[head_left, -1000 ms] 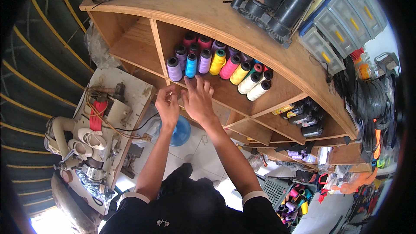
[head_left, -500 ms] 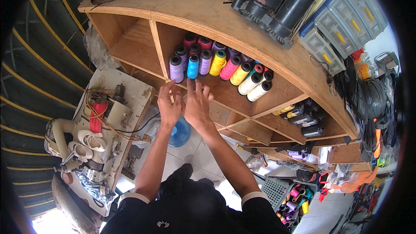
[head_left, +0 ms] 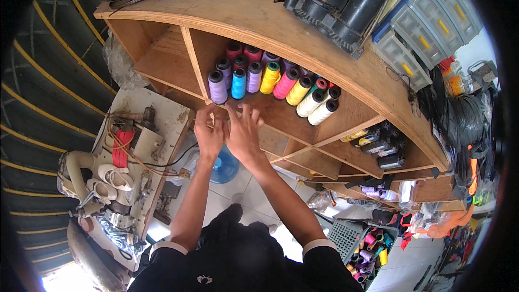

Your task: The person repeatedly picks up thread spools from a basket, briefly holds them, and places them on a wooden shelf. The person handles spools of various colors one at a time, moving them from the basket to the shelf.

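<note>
My left hand (head_left: 208,134) and my right hand (head_left: 243,134) are side by side in front of a wooden shelf compartment (head_left: 275,112). Bent fingers on both hands stand partly apart, and I see nothing held in either. The left fingertips are close to the shelf's front edge, below a lilac thread spool (head_left: 217,89). Just beyond the right fingertips stands a blue thread spool (head_left: 238,85). Further right are a yellow spool (head_left: 270,79), a pink spool (head_left: 285,85), another yellow spool (head_left: 299,92) and cream spools (head_left: 323,112), all upright. More spools stand behind.
A sewing machine (head_left: 143,143) with a red strip sits on a worn table (head_left: 132,103) at the left. Below my hands is a blue water bottle (head_left: 224,166). Dark bottles (head_left: 390,160) occupy the compartment to the right. A green crate (head_left: 341,240) with spools stands lower right.
Both hands have drawn slightly down and toward the left. My right fingertips now sit a little farther from the blue spool. The spools keep their arrangement; the view has shifted slightly.
</note>
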`<control>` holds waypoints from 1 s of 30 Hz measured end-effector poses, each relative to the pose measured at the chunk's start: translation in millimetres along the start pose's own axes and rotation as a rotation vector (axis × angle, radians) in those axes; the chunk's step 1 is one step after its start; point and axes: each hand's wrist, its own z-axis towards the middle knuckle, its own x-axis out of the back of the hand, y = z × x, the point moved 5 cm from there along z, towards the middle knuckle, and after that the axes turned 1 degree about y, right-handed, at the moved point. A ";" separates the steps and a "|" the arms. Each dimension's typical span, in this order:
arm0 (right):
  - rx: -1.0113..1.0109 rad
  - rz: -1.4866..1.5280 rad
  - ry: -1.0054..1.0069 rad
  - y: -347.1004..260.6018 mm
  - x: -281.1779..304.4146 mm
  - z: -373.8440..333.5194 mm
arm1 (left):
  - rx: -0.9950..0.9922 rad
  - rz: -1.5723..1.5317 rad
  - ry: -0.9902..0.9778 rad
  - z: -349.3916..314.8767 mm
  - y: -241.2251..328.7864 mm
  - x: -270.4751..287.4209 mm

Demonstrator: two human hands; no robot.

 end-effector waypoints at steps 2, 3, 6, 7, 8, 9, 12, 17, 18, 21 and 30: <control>0.000 0.076 0.016 -4.1 2.8 -1.9 | -0.013 -0.007 0.002 1.4 -7.1 1.0; -0.005 0.112 0.024 -4.6 4.1 -4.5 | 0.014 -0.018 0.002 1.0 -4.7 1.2; 0.141 0.307 0.114 3.0 5.2 -34.7 | 0.067 -0.053 0.019 -5.1 -0.1 3.3; 0.074 0.383 0.082 11.1 2.1 -51.0 | 0.064 -0.064 0.039 -10.1 -9.3 5.0; 0.003 0.453 0.052 20.5 0.0 -73.0 | 0.063 -0.081 0.053 -16.8 -19.1 5.7; -0.074 0.526 0.030 32.1 -3.4 -97.4 | 0.054 -0.048 0.034 -26.7 -28.6 5.8; -0.183 0.458 -0.086 79.7 -20.3 -185.3 | 0.062 0.008 -0.115 -75.6 -59.0 1.4; -0.716 0.228 -0.488 179.7 -65.1 -410.6 | 0.187 0.147 -0.825 -204.8 -193.1 10.9; -0.841 0.199 -0.497 195.6 -69.3 -466.9 | 0.012 0.364 -1.016 -232.0 -233.6 20.3; -1.182 0.097 -0.399 227.4 -61.3 -599.7 | 0.050 0.569 -1.391 -292.8 -314.1 60.7; -1.746 -0.067 0.263 140.4 42.3 -719.8 | 1.087 0.615 -1.414 -300.2 -305.4 66.2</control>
